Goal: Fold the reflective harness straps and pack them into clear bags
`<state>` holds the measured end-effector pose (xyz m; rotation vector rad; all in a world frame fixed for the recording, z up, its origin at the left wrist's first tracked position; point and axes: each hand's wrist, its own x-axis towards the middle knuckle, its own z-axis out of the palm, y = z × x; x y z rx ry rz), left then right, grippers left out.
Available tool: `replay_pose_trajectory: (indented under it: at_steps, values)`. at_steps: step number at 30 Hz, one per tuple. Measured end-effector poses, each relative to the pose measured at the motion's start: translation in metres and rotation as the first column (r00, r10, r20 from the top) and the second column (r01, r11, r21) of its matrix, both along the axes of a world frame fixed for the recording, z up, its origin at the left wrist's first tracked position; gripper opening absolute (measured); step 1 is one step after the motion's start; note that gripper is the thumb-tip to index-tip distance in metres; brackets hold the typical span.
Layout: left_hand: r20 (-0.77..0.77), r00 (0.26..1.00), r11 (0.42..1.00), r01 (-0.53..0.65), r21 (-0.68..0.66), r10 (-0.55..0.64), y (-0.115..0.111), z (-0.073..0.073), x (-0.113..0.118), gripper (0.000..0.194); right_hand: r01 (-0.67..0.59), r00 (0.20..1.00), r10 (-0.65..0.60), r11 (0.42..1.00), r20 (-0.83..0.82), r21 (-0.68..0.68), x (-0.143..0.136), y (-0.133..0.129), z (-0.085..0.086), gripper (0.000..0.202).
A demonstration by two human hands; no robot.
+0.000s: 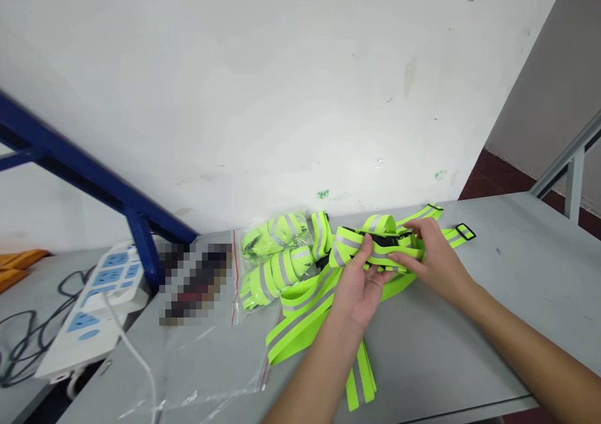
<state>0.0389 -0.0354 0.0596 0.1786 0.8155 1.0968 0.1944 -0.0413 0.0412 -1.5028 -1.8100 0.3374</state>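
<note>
A neon yellow-green reflective strap point(347, 239) with a silver stripe is bunched up between both hands, just above the grey table. My left hand point(359, 286) is closed around its left part, thumb on top. On the right part, my right hand point(434, 255) pinches the folds between thumb and fingers. Black buckle pieces show among the folds. Loose lengths of the same strap hang and lie below and to the left, and two ends with a black slider point(464, 232) stretch out to the right. Which lengths belong together I cannot tell.
Left of the hands lie rolled reflective straps point(277, 274) in clear plastic. A clear zip bag point(211, 361) lies flat nearby. Farther left are a white power strip point(101, 305) with cables and a blue metal frame point(103, 183). The white wall point(282, 98) rises behind the table point(469, 349).
</note>
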Motion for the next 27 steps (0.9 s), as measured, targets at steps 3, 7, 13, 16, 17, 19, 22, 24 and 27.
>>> replay_pose_trajectory:
  at_steps: [3,7,13,16,17,19,22,24,27]
  values:
    - [-0.01,0.999,0.999,0.032,0.033,-0.032,0.0,0.0,-0.003,0.024,-0.037,0.999,0.037,0.997,0.01,-0.068,-0.002,-0.002,-0.001,0.054]
    - [-0.015,0.999,0.998,0.03,0.052,-0.03,0.0,0.001,-0.003,0.023,-0.017,0.987,-0.025,0.964,0.156,0.264,-0.002,-0.001,-0.009,0.062]
    - [0.002,1.0,0.999,0.023,0.023,-0.023,0.001,0.003,-0.003,0.023,-0.262,0.861,-0.024,0.835,0.508,0.484,-0.001,0.0,-0.019,0.029]
    - [0.026,0.999,0.999,0.041,-0.033,-0.04,0.003,0.001,-0.003,0.022,-0.347,0.825,-0.002,0.787,0.565,0.51,-0.002,0.002,-0.02,0.025]
    - [0.026,0.999,0.998,0.035,-0.043,-0.034,0.003,0.0,-0.003,0.021,-0.355,0.832,-0.004,0.766,0.555,0.537,-0.002,0.004,-0.021,0.026]
    - [0.011,1.0,0.998,-0.003,-0.055,0.003,0.003,0.0,-0.002,0.018,-0.354,0.859,0.009,0.733,0.512,0.58,-0.002,0.007,-0.02,0.026]
    - [-0.03,0.997,0.997,-0.077,-0.024,0.076,0.002,0.0,-0.001,0.016,-0.29,0.915,0.049,0.773,0.401,0.565,0.001,0.008,-0.019,0.021]
    - [-0.061,0.99,0.992,-0.122,0.022,0.123,0.001,0.0,0.0,0.017,-0.244,0.942,0.08,0.83,0.325,0.502,0.003,0.008,-0.017,0.016]
    - [-0.097,0.979,0.983,-0.174,0.061,0.179,0.001,-0.001,0.0,0.018,-0.232,0.956,0.137,0.895,0.261,0.381,0.004,0.005,-0.014,0.021]
